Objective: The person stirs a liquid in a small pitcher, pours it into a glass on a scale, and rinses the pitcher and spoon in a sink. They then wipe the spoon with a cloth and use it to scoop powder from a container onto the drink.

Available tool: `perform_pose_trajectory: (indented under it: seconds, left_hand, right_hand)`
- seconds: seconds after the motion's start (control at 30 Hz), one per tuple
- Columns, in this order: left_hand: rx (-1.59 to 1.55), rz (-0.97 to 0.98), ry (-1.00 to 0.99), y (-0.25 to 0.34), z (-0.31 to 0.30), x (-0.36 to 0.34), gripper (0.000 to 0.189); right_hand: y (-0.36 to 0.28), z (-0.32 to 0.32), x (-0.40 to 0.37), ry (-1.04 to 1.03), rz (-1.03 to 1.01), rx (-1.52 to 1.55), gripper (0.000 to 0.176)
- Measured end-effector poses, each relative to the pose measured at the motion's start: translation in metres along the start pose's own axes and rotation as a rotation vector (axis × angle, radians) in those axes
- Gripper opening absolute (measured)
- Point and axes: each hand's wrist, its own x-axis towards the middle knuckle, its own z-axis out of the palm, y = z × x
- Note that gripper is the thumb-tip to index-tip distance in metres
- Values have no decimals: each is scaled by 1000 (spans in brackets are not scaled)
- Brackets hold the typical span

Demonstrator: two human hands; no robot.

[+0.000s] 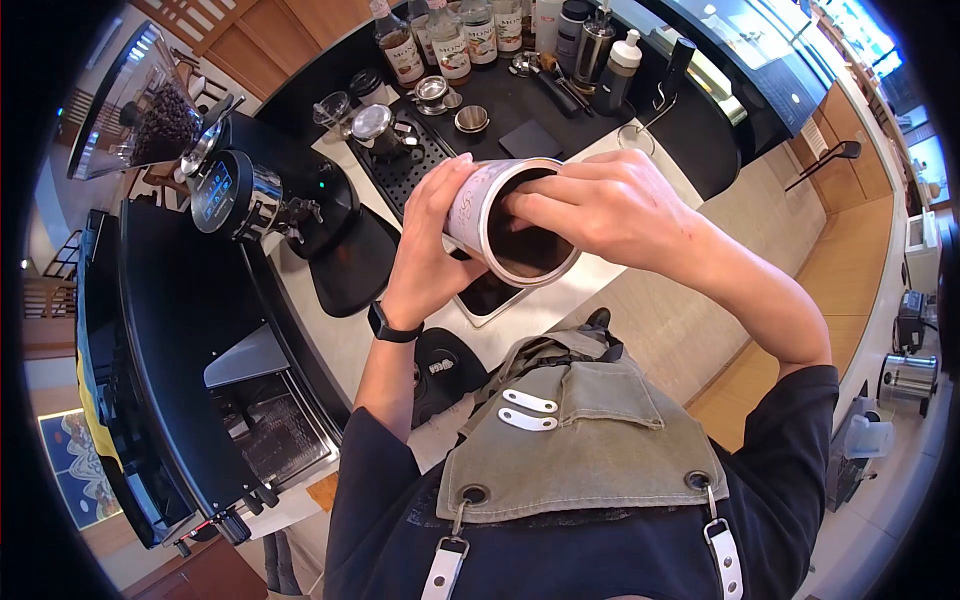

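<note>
My left hand [432, 225] is wrapped round the side of a pale printed canister [465, 215] with a metal rim. The canister tilts so that its open mouth faces me; brown, dark contents or walls show inside. My right hand [595, 205] reaches over the rim, its curled fingers dipping into the mouth. What those fingertips hold, if anything, is hidden. Behind the canister lie a black drip mat [405, 155], a small metal pitcher [373, 125] and a metal cup [471, 120].
Left of me stand a coffee grinder [225, 200] with a bean hopper [150, 125] and a black espresso machine [190, 330]. Syrup bottles [450, 55] line the back of the counter. A white squeeze bottle [620, 70] stands at the back right.
</note>
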Motion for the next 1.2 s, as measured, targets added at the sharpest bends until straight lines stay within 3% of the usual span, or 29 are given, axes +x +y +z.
perform_pose_trajectory:
  seconds: [0.23, 0.53, 0.73, 0.87, 0.97, 1.07, 1.2]
  left_hand:
    - [-37, -7, 37, -5, 0, -3, 112]
    - [7, 21, 15, -9, 1, -6, 111]
    - [76, 72, -37, -16, 5, -11, 110]
    - [52, 24, -50, -20, 9, -22, 110]
    - [82, 7, -61, -24, 7, -28, 106]
    - [-32, -119, -37, -27, 9, -35, 107]
    - [-38, -143, -26, -30, 8, -38, 106]
  right_hand:
    - [-9, -1, -9, -64, 29, 5, 22]
    - [-23, 19, -28, 49, 193, 112, 14]
    - [-34, 43, -43, 200, 595, 518, 18]
    - [-49, 37, -52, 205, 1093, 908, 25]
    - [-53, 48, -63, 458, 1138, 1108, 26]
    - [-52, 46, -73, 523, 1172, 1134, 26]
    - [-51, 32, -77, 595, 1202, 1162, 26]
